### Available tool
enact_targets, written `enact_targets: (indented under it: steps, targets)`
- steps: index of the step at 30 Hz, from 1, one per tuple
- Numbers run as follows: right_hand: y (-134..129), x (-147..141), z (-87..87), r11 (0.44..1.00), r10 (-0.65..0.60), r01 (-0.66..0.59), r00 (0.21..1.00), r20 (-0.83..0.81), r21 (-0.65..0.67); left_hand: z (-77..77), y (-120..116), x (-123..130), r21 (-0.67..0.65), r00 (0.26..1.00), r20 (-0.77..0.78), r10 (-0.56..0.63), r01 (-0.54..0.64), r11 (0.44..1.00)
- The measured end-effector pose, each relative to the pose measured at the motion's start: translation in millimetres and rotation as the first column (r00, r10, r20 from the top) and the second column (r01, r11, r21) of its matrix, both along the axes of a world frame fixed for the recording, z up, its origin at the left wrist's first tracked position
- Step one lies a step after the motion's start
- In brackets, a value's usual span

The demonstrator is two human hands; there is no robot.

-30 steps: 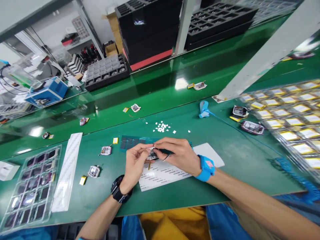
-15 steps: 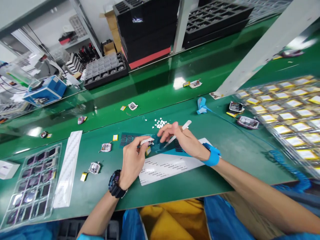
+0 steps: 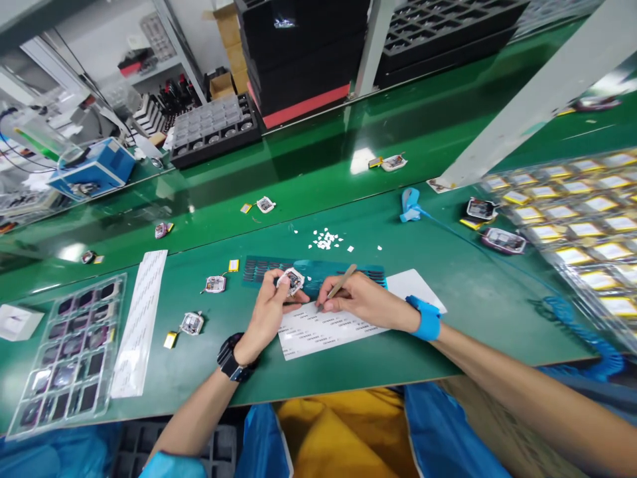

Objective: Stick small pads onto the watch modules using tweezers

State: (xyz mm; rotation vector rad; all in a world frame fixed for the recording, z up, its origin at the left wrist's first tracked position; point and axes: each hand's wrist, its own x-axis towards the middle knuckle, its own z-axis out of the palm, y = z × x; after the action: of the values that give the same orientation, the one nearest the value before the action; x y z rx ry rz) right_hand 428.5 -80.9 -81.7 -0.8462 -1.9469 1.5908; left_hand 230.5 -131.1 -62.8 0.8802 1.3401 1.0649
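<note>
My left hand (image 3: 269, 303) holds a small white-rimmed device (image 3: 292, 281) with its open, circuit-filled side showing. Close to its right, my right hand (image 3: 348, 293) grips slim tweezers (image 3: 343, 280), their tip low over a white printed sheet (image 3: 326, 334). Under and behind both hands lies a teal sheet with dark strips (image 3: 263, 269). Small white pieces (image 3: 326, 239) are scattered just beyond it. A blue band (image 3: 423, 317) circles my right wrist, and a black watch (image 3: 231, 358) is on my left.
At the left are a clear tray of dark parts (image 3: 74, 352) and a long white strip (image 3: 139, 322). Opened devices with yellow batteries (image 3: 192, 323) lie around. Trays of batteries (image 3: 587, 229) fill the right side. A grey post (image 3: 527, 99) stands behind.
The device in my left hand has turned so its inside shows. My right hand has come down and left onto the printed sheet; the tweezers now stand steeper. The view has shifted slightly.
</note>
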Motion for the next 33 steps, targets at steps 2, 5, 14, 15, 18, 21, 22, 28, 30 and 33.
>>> enact_targets:
  steps: [2, 5, 14, 15, 18, 21, 22, 28, 30, 33]
  targets:
    - [2, 1, 3.6, 0.999, 0.043, -0.043, 0.999, -0.002, -0.011, -0.7, -2, 4, 0.001, 1.000, -0.020, 0.010, -0.010, 1.000]
    - [5, 0, 7.1, 0.996, 0.083, -0.082, 0.997, 0.007, -0.029, 0.2, -3, 6, -0.007, 0.999, -0.030, 0.020, -0.020, 1.000]
    - [1, -6, 3.4, 0.995, 0.014, -0.016, 1.000, -0.017, -0.100, -0.5, -2, 6, -0.012, 0.997, -0.067, 0.030, -0.031, 0.999]
    - [2, -5, 3.0, 0.993, 0.006, -0.010, 1.000, -0.031, -0.115, -0.6, -1, 6, -0.014, 0.998, -0.056, 0.026, -0.027, 1.000]
    - [4, -1, 4.3, 0.989, 0.001, -0.011, 0.998, -0.065, -0.150, 1.0, 0, 6, 0.007, 0.999, -0.046, 0.018, -0.018, 1.000]
    - [6, 4, 11.9, 0.979, -0.014, -0.011, 0.993, -0.116, -0.205, 5.8, 1, 5, 0.107, 0.997, -0.061, 0.043, -0.036, 0.994]
    - [5, 5, 15.6, 0.974, -0.037, 0.005, 0.990, -0.138, -0.227, 7.9, 2, 5, 0.141, 0.997, -0.049, 0.054, -0.047, 0.989]
    - [-14, 4, 33.1, 0.936, -0.311, 0.246, 0.914, -0.262, -0.252, 17.1, -2, 5, 0.199, 0.990, 0.136, 0.032, -0.059, 0.978]
    - [-22, -1, 32.8, 0.915, -0.384, 0.314, 0.872, -0.304, -0.254, 17.7, -3, 5, 0.210, 0.984, 0.175, 0.006, -0.043, 0.977]
    - [-29, -6, 29.4, 0.891, -0.441, 0.368, 0.840, -0.316, -0.265, 17.6, -5, 5, 0.203, 0.979, 0.202, -0.028, -0.014, 0.979]
